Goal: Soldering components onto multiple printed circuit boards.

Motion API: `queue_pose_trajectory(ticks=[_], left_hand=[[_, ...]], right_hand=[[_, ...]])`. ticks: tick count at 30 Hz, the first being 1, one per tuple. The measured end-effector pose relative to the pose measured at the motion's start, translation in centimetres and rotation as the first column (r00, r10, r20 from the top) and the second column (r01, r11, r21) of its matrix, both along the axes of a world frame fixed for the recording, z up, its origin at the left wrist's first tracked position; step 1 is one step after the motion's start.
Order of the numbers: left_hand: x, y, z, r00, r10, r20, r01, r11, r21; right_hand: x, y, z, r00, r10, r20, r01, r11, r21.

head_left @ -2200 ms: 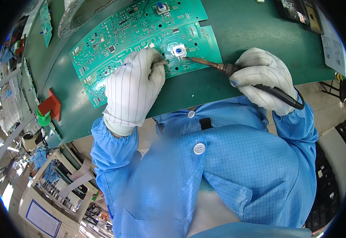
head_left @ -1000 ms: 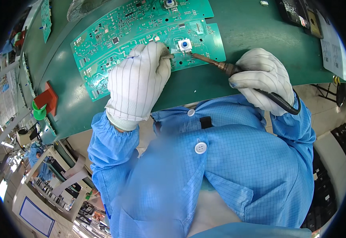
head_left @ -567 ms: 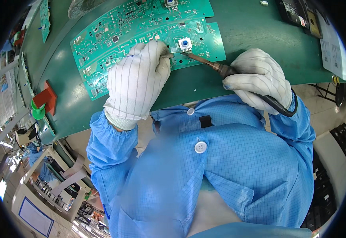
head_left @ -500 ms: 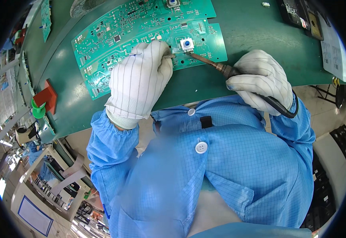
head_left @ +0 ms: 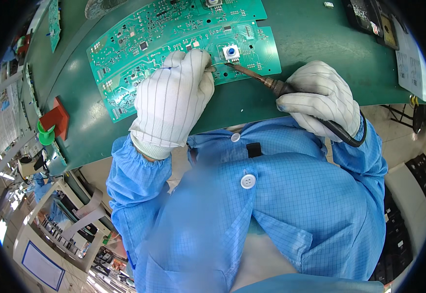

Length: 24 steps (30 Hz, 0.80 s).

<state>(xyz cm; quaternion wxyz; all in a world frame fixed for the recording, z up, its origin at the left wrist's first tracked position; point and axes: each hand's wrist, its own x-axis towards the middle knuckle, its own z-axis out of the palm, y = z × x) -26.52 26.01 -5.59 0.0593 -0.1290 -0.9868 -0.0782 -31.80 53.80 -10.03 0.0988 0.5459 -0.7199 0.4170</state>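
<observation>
In my gloved right hand [head_left: 320,95] is a soldering iron [head_left: 259,76], its tip resting at the near edge of a square white component [head_left: 231,52] with a blue centre. That component sits on a large green circuit board [head_left: 266,56] lying on the bench. My gloved left hand [head_left: 178,93] is over the board just left of the iron tip, fingers pinched on a thin solder wire [head_left: 218,64] that reaches toward the tip. The palm and part of the board beneath that hand are hidden.
The green bench top [head_left: 320,44] carries a red-brown block [head_left: 55,118] and a green round piece [head_left: 46,133] at left. Another board [head_left: 54,27] stands far left. A black tray [head_left: 364,19] and white papers [head_left: 413,63] lie far right, near a small white part [head_left: 328,5].
The iron tip and my left fingers have shifted only slightly at the white component. The solder wire shows more plainly between them now. The board has moved a touch.
</observation>
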Motion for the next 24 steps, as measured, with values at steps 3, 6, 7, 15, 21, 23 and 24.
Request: queue_pose_trajectory(ticks=[3,6,7,15,21,23,24], left_hand=[[-0.1,0.0,-0.1,1.000,-0.003,-0.007,0.003,1.000,0.018],[-0.2,0.1,-0.1,1.000,-0.007,-0.020,0.008,0.999,0.035],[-0.2,0.1,0.0,1.000,-0.005,-0.025,0.006,0.999,0.042],[-0.4,-0.2,-0.1,1.000,0.006,-0.007,-0.006,0.999,0.050],[-0.4,0.2,0.2,0.999,0.037,0.036,-0.039,0.999,0.030],[-0.5,0.3,0.2,0.993,0.075,0.086,-0.076,0.997,0.008],[-0.5,0.1,-0.1,0.999,0.035,0.036,-0.036,0.999,0.031]], right_hand=[[-0.2,0.0,0.5,1.000,0.026,0.012,-0.026,1.000,0.005],[-0.2,0.0,0.4,1.000,0.024,0.013,-0.024,1.000,-0.003],[-0.2,0.0,0.5,1.000,0.023,0.013,-0.023,1.000,-0.003],[-0.3,1.1,0.4,0.998,-0.045,0.050,0.045,0.999,0.003],[-0.3,0.7,0.0,0.998,-0.055,-0.002,0.055,0.998,-0.022],[-0.4,0.9,0.3,0.998,-0.054,-0.014,0.054,0.998,-0.020],[-0.4,1.0,0.3,0.998,-0.054,-0.025,0.053,0.998,-0.020]])
